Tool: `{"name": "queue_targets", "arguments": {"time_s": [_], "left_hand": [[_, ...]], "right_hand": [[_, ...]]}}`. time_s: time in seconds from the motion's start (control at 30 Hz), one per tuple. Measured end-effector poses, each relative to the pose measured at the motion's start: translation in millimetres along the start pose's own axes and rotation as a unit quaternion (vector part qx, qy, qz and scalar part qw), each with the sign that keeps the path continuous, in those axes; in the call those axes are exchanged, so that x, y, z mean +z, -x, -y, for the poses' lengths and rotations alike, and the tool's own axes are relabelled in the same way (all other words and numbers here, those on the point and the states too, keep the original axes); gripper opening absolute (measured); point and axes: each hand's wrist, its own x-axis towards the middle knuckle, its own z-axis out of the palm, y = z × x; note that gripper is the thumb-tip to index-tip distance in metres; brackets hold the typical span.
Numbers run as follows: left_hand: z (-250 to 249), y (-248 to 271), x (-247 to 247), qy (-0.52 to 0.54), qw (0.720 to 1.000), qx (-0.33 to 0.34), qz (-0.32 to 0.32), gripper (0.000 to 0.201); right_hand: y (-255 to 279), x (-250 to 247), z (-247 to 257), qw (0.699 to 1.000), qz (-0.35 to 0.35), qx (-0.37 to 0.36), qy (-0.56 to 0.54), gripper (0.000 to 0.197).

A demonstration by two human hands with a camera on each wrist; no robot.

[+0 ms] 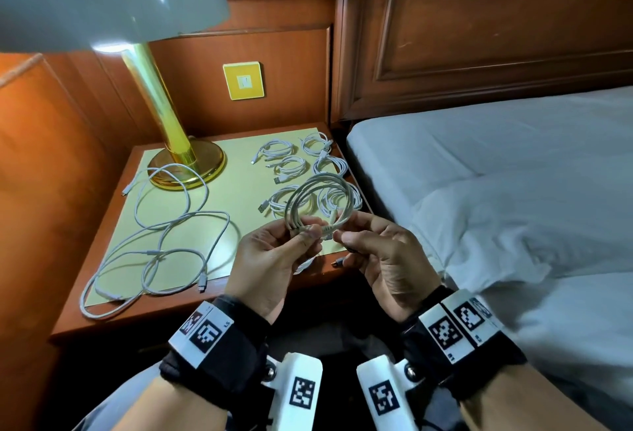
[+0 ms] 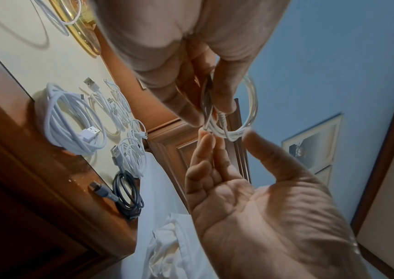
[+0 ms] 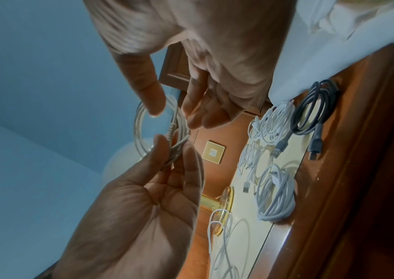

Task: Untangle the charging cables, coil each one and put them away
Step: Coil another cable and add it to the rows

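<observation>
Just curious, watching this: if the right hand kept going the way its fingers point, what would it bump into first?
Most likely the coiled white cable the left hand pinches; the right hand has its fingertips right beside it, though contact is unclear.

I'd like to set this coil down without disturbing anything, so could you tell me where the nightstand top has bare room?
The clearest bare patch lies mid-top, between the lamp base, the loose cables on the left and the coiled cables on the right. Left front and right side are crowded. The coil is held by the left hand, right hand beside it.
</observation>
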Motion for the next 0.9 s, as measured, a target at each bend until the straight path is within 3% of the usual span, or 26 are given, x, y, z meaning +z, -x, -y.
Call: {"name": "queue_targets", "arguments": {"time_s": [0.1, 0.27, 0.47, 0.57, 0.9], "left_hand": [[0.6, 0.0, 1.2, -0.010, 1.000, 0.003, -0.001, 0.025], [0.6, 1.3, 2.3, -0.014, 1.000, 0.003, 0.023, 0.020], [-3.5, 1.2, -0.2, -0.014, 0.999, -0.002, 0.038, 0.017], [-4.6, 2.0, 0.0, -0.016, 0.999, -0.001, 0.038, 0.016], [-4.5, 6.4, 5.7, 0.002, 0.999, -0.028, 0.032, 0.025]], "right_hand": [[3.6, 5.3, 1.4, 0.999, -0.001, -0.029, 0.034, 0.042], [0.6, 4.7, 0.1, 0.996, -0.048, -0.043, 0.059, 0.025], [0.0, 2.8, 0.6, 0.994, -0.029, -0.051, 0.087, 0.039], [0.2, 3.3, 0.3, 0.994, -0.025, -0.057, 0.089, 0.031], [0.0, 11.7, -1.3, 0.999, 0.001, -0.010, -0.038, 0.016]]}}
